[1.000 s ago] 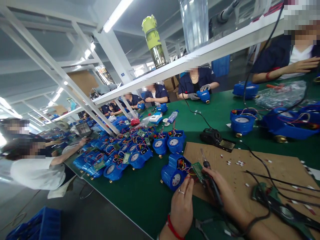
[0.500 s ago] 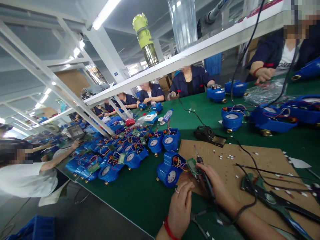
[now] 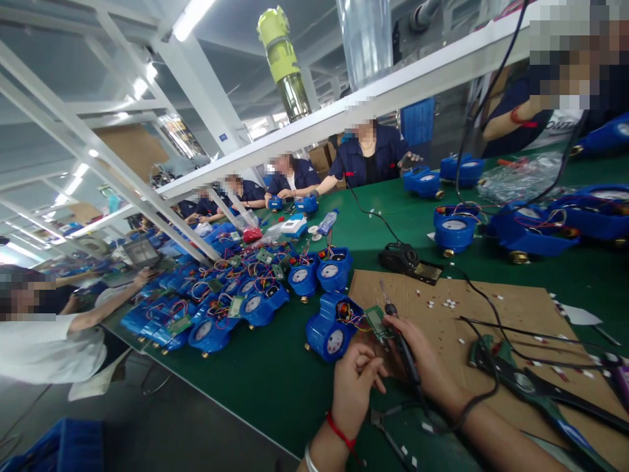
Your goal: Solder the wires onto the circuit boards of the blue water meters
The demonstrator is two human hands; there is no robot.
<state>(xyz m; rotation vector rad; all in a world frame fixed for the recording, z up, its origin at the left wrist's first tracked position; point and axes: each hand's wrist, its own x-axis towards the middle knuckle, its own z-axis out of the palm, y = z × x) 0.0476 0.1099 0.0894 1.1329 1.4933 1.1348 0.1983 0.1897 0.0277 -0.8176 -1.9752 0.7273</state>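
My right hand [image 3: 417, 351] is wrapped round a soldering iron [image 3: 405, 357], its metal tip pointing up and away. A small green circuit board [image 3: 376, 321] with a display lies at the fingertips of that hand; whether they also grip it is hidden. Thin coloured wires run from the board to a blue water meter [image 3: 326, 339] with a round white dial, standing left of it. My left hand [image 3: 354, 377] is just in front of the meter and wires, fingers loosely bent and apart, with nothing visible in them.
Brown cardboard [image 3: 521, 308] with scattered white bits lies under the right hand. Green-handled cutters [image 3: 523, 380] and a soldering stand [image 3: 400, 257] rest on it or at its edge. Many blue meters [image 3: 211, 331] crowd the left. Co-workers [image 3: 368, 154] sit across the green table [image 3: 246, 387].
My left hand has risen slightly towards the wires, and its fingers, straight and together before, are now bent and apart. My right hand still holds the soldering iron. The view has shifted slightly.
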